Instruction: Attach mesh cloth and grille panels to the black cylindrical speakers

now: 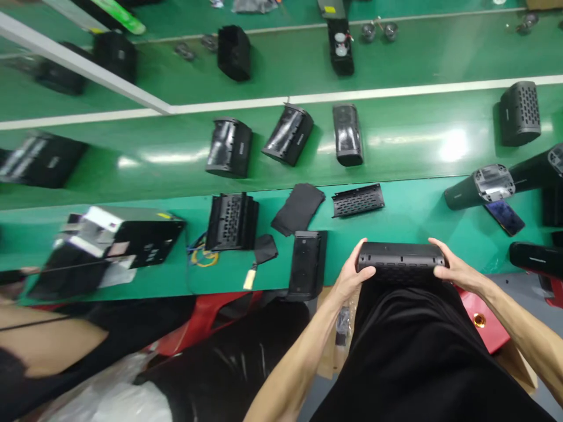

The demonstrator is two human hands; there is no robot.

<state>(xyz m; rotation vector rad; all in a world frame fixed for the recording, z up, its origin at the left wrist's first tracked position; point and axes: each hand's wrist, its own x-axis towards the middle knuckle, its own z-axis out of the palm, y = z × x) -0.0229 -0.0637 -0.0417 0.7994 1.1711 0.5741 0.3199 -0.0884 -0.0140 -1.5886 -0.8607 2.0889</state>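
Fingers (368,272) of the left hand (352,275) and right hand (453,271) hold both ends of a long black case (400,251), little slots (401,259) along its side, at the green table's (409,214) near edge, bottom hard to see against black clothes (404,340), some fingertips hidden.

The underside of the black housing (401,254) is hidden; a co-worker's arm (53,335) is cut off.

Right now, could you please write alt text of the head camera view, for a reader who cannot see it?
A person's left hand and right hand hold a black casing by its ends, close to the body at a green table. Black sheets, a perforated panel and a phone lie there; more casings sit beyond.
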